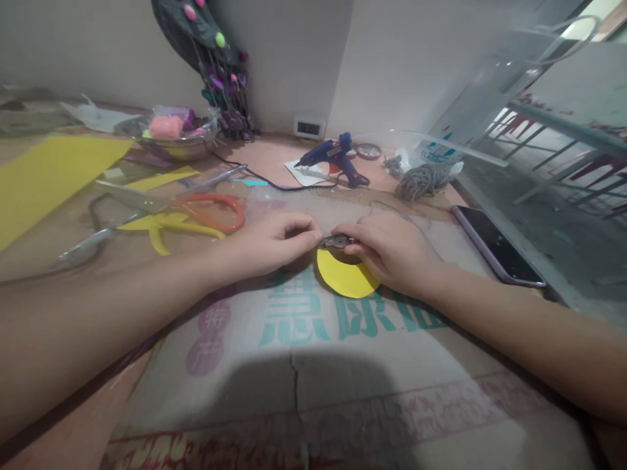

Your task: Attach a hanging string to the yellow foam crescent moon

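Note:
A small grey bundle (336,241), which looks like wound yarn, is pinched between the thumb and fingers of my right hand (399,251). My left hand (279,243) has thumb and forefinger pressed together at the bundle's left end; what lies between these fingertips is too small to make out. Just below the bundle, a round yellow paper piece (347,275) lies on the printed cardboard (304,398), its upper part hidden by the bundle and a shadow. The right hand's fingers reach the paper's right edge.
Orange-handled scissors (206,207) and yellow-handled scissors (181,227) lie left. Behind are a blue glue gun (333,158) with its cord, a grey yarn ball (425,181) and a bowl (171,145) of packets. A phone (497,245) rests right, yellow paper (53,176) far left.

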Demonstrator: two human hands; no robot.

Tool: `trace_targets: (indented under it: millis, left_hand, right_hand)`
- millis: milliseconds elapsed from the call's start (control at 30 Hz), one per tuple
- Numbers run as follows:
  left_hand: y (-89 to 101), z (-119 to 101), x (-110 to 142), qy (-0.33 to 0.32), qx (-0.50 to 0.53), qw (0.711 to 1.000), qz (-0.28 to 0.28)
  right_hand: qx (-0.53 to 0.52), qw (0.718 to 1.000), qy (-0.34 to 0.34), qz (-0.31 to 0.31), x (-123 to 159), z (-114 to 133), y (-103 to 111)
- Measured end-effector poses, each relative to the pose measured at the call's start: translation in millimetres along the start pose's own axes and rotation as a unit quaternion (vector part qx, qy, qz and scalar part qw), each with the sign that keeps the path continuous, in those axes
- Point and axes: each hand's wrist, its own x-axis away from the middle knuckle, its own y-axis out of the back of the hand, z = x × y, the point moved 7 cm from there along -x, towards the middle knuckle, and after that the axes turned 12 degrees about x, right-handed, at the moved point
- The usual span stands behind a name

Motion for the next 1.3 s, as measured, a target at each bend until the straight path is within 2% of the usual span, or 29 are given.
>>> trace_targets:
  millis: [167, 467, 700, 1300]
  left_hand:
    - [0.7, 3, 0, 0.011, 0.003, 1.0, -0.005]
    - [1.2, 1, 0, -0.001, 0.001, 1.0, -0.004]
    - [-0.1, 2, 0, 0.009, 0.004, 1.0, 0.003]
    - [0.9, 1, -1, 0.0, 0.001, 1.0, -0.004]
  right_hand:
    - [0.005, 1.0, -0.003, 0.007, 0, 0, 1]
    - [0.032, 0.999, 0.026, -0.033, -1, 6, 7]
    - [0.039, 0.997, 0.045, -0.041, -1, 9, 7]
    - [0.043, 0.997, 0.041, -0.052, -1, 9, 7]
